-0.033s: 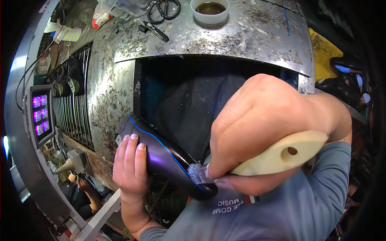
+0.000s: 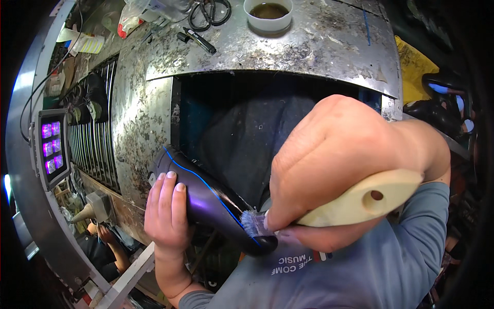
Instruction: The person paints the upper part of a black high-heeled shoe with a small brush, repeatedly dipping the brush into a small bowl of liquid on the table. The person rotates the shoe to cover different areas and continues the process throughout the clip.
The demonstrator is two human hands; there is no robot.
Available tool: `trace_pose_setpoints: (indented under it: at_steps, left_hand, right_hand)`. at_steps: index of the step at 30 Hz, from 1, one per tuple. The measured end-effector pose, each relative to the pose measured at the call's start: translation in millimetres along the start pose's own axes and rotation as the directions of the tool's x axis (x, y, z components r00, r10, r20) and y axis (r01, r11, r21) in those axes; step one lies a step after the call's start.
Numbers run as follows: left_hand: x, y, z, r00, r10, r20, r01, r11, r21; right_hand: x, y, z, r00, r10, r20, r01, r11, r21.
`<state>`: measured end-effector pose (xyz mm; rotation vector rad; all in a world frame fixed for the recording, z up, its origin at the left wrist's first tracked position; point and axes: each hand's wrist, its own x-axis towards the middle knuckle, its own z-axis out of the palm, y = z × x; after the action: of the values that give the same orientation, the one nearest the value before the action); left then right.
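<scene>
A black shoe (image 2: 205, 207) lies slantwise low in the head view, with a bright blue line running along its length and a purple sheen on its side. My left hand (image 2: 167, 216) is closed on it, fingertips pressed against its left side; the thumb is hidden. Clenched in my right hand (image 2: 329, 159) is a brush (image 2: 355, 206) with a cream handle that has a hole near its end. Its pale bristles touch the shoe beside the blue line, close to the lower end. The shoe's underside is out of sight.
On the worn metal bench (image 2: 319, 56) stand a white bowl (image 2: 268, 26) of brown liquid, black scissors (image 2: 210, 15) and a marker (image 2: 200, 41). A lamp (image 2: 52, 147) glows purple at left, near a metal rack (image 2: 87, 147) holding dark shoes. Another person's hand (image 2: 107, 236) shows lower left.
The brush handle has shifted very slightly down and to the right with my right hand. The shoe and my left hand look almost the same.
</scene>
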<state>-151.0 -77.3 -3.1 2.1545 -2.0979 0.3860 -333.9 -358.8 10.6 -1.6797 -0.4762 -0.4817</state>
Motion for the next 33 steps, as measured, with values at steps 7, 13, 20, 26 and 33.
trace_pose_setpoints:
  at_steps: [7, 13, 20, 26, 33]
  left_hand:
    - [-3, 0, 4, 0.994, -0.105, 0.015, 0.106, 0.985, -0.136]
    - [-8, 9, 7, 0.96, -0.271, 0.066, 0.279, 0.922, -0.269]
    - [1, 22, 3, 0.886, -0.436, 0.156, 0.452, 0.742, -0.494]
    - [22, 31, -16, 0.746, -0.467, 0.474, 0.665, 0.499, -0.555]
    - [8, 25, -7, 0.754, -0.389, 0.529, 0.656, 0.393, -0.645]
  right_hand:
    - [8, -12, 5, 0.986, -0.101, -0.133, 0.089, 0.992, -0.094]
    - [19, -29, -5, 0.992, -0.055, -0.112, 0.043, 0.994, -0.103]
    - [30, -31, -1, 0.961, -0.201, -0.19, 0.152, 0.957, -0.246]
    - [42, -19, -2, 0.924, -0.319, -0.213, 0.24, 0.914, -0.325]
    - [48, 3, -1, 0.889, -0.415, -0.191, 0.332, 0.874, -0.355]
